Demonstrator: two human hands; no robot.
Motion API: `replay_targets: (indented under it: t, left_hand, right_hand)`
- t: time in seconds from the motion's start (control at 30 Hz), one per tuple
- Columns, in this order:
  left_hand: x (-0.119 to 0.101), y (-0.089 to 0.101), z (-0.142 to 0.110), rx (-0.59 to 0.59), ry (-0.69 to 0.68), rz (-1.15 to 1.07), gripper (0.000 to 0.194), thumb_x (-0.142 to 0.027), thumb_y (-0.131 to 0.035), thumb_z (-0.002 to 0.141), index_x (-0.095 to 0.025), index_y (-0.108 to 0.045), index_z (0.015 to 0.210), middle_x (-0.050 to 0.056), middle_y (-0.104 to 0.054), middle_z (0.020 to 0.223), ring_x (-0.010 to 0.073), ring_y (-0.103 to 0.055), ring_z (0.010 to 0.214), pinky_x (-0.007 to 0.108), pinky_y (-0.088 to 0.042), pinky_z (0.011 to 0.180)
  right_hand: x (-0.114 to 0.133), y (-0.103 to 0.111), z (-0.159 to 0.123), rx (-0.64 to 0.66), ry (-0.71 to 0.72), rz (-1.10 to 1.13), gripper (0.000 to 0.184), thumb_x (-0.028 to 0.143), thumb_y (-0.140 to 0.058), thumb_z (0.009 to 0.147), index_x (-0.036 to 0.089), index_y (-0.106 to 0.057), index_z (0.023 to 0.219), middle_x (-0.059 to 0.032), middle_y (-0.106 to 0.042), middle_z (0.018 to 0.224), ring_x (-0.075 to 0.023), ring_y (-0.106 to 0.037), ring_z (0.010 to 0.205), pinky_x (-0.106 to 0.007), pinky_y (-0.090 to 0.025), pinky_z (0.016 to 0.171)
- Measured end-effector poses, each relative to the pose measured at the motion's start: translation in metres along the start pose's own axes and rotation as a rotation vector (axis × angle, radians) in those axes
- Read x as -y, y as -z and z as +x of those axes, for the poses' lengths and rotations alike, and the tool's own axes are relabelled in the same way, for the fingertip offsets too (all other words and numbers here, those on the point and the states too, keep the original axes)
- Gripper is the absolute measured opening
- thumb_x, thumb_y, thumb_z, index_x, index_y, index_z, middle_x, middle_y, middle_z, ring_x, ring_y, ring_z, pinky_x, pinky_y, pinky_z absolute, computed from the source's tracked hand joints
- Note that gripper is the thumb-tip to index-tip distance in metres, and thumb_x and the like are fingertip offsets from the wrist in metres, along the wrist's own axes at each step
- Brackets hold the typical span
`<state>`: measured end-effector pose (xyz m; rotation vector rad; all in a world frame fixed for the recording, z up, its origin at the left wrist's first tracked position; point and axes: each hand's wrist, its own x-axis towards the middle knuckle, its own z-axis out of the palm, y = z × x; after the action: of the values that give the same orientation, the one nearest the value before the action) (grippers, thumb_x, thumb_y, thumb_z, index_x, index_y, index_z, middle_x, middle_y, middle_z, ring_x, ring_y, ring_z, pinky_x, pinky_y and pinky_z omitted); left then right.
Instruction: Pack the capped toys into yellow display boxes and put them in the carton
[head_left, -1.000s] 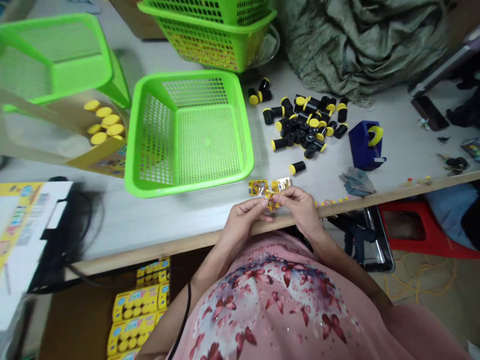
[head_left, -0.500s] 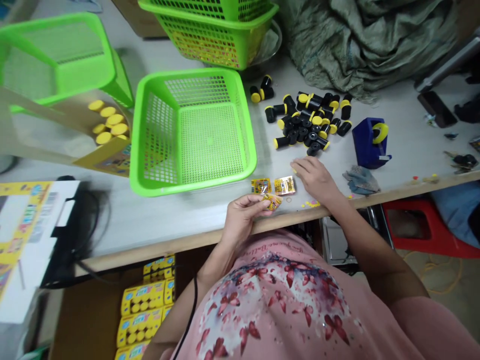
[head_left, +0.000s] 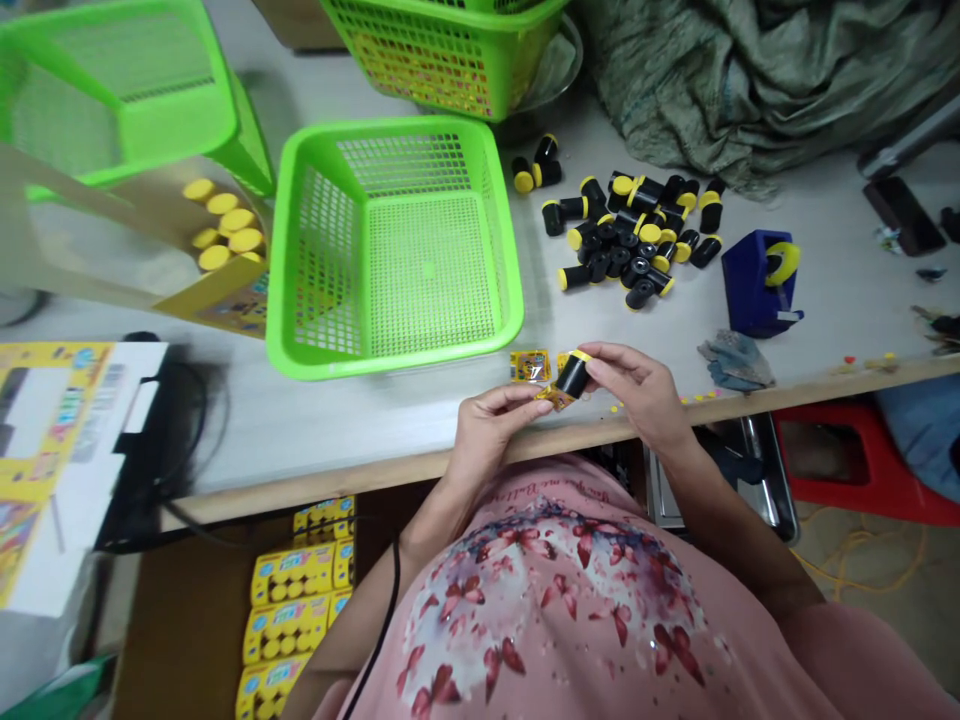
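Observation:
Near the table's front edge my left hand [head_left: 491, 425] is closed on a small yellow printed wrapper [head_left: 553, 397]. My right hand [head_left: 637, 390] pinches a black cylinder with a yellow cap [head_left: 574, 374], tilted, its lower end against the wrapper. Whether that end is inside the wrapper I cannot tell. Just behind the hands lies a yellow printed packet [head_left: 530, 366]; a second one beside it is mostly covered by the cylinder. Farther back is a loose pile of black cylinders with yellow caps [head_left: 630, 235].
A green basket [head_left: 405, 365] stands left of the pile. Further left are an open carton of yellow-capped cylinders [head_left: 229, 225] and another green basket [head_left: 240, 130]. At right sit a blue tape dispenser [head_left: 754, 285] and a bluish cloth [head_left: 735, 362]. Yellow boxes [head_left: 289, 630] are stacked below the table.
My right hand has come back from the pile's front edge with a black cylinder and brought it to the wrapper in my left hand. The view has shifted slightly.

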<state>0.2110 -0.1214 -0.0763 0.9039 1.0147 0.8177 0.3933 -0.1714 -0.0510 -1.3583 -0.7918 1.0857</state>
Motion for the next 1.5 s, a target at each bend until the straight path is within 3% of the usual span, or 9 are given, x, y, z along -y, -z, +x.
replay_targets:
  t: [0.27,0.5,0.7,0.83,0.97,1.13,1.3,1.4,1.5]
  left_hand:
    - [-0.001,0.000,0.001,0.071,0.052,-0.086,0.033,-0.030,-0.096,0.054,-0.020,-0.084,0.083,0.003,-0.079,0.077,0.0164,-0.071,0.068,0.031,-0.057,0.080]
    - [-0.001,-0.004,0.001,0.080,0.045,-0.154,0.034,-0.030,-0.097,0.051,-0.018,-0.080,0.077,0.000,-0.072,0.064,0.0106,-0.060,0.054,0.022,-0.047,0.053]
    - [0.005,-0.005,0.001,0.047,-0.027,-0.182,0.040,-0.033,-0.098,0.052,-0.017,-0.078,0.081,0.001,-0.077,0.079,0.0128,-0.069,0.067,0.023,-0.054,0.067]
    - [0.003,-0.009,0.000,0.038,-0.005,-0.229,0.043,-0.033,-0.099,0.050,-0.016,-0.075,0.081,0.000,-0.076,0.073,0.0130,-0.070,0.063,0.025,-0.058,0.069]
    - [-0.002,-0.011,0.000,0.064,0.030,-0.268,0.043,-0.032,-0.100,0.049,-0.016,-0.074,0.080,-0.001,-0.076,0.073,0.0121,-0.070,0.060,0.025,-0.059,0.068]
    - [-0.004,-0.009,0.002,0.118,0.089,-0.291,0.044,-0.031,-0.099,0.051,-0.015,-0.076,0.084,0.002,-0.078,0.078,0.0147,-0.072,0.066,0.028,-0.061,0.070]
    - [-0.003,-0.002,0.004,0.270,0.203,-0.332,0.040,-0.029,-0.097,0.058,-0.014,-0.075,0.089,0.005,-0.079,0.082,0.0204,-0.076,0.070,0.033,-0.063,0.075]
    - [-0.003,0.002,0.005,0.394,0.282,-0.359,0.039,-0.032,-0.094,0.065,-0.013,-0.076,0.093,0.008,-0.079,0.086,0.0228,-0.077,0.072,0.035,-0.064,0.076]
    - [-0.004,0.005,0.004,0.418,0.294,-0.354,0.040,-0.035,-0.093,0.067,-0.012,-0.076,0.095,0.009,-0.079,0.085,0.0231,-0.077,0.071,0.035,-0.064,0.074]
  right_hand:
    - [-0.006,-0.008,-0.006,-0.007,0.066,-0.041,0.039,0.050,-0.087,0.072,0.024,-0.076,0.098,-0.0027,-0.078,0.101,-0.0177,-0.073,0.091,-0.038,-0.063,0.092]
    - [-0.012,-0.017,-0.012,-0.033,0.137,-0.030,0.037,0.051,-0.085,0.075,0.024,-0.073,0.098,-0.0037,-0.077,0.105,-0.0177,-0.073,0.097,-0.036,-0.062,0.095]
    - [-0.020,-0.019,-0.011,-0.058,0.217,-0.050,0.034,0.048,-0.084,0.077,0.024,-0.072,0.098,-0.0024,-0.076,0.102,-0.0158,-0.074,0.093,-0.032,-0.063,0.090]
    - [-0.028,-0.023,-0.012,-0.065,0.286,-0.070,0.027,0.038,-0.084,0.080,0.025,-0.072,0.100,-0.0019,-0.074,0.106,-0.0150,-0.074,0.094,-0.030,-0.064,0.088]
    - [-0.034,-0.026,-0.012,-0.067,0.270,-0.077,0.027,0.041,-0.083,0.079,0.024,-0.068,0.095,-0.0008,-0.076,0.096,-0.0154,-0.075,0.087,-0.030,-0.064,0.083]
    - [-0.036,-0.020,-0.012,-0.033,0.369,-0.160,0.019,0.043,-0.072,0.091,0.024,-0.072,0.092,-0.0045,-0.078,0.107,-0.0185,-0.074,0.104,-0.037,-0.059,0.100]
    - [-0.033,-0.012,-0.011,0.147,0.243,-0.006,0.028,0.046,-0.075,0.089,0.028,-0.072,0.111,-0.0034,-0.076,0.125,-0.0189,-0.071,0.118,-0.037,-0.059,0.104]
    - [-0.031,-0.011,-0.009,0.213,0.149,0.098,0.034,0.046,-0.078,0.086,0.030,-0.072,0.115,-0.0016,-0.078,0.120,-0.0182,-0.073,0.114,-0.036,-0.061,0.101]
    - [-0.030,-0.014,-0.009,0.195,0.111,0.119,0.036,0.049,-0.081,0.081,0.029,-0.074,0.110,-0.0018,-0.080,0.115,-0.0198,-0.074,0.111,-0.038,-0.061,0.100]
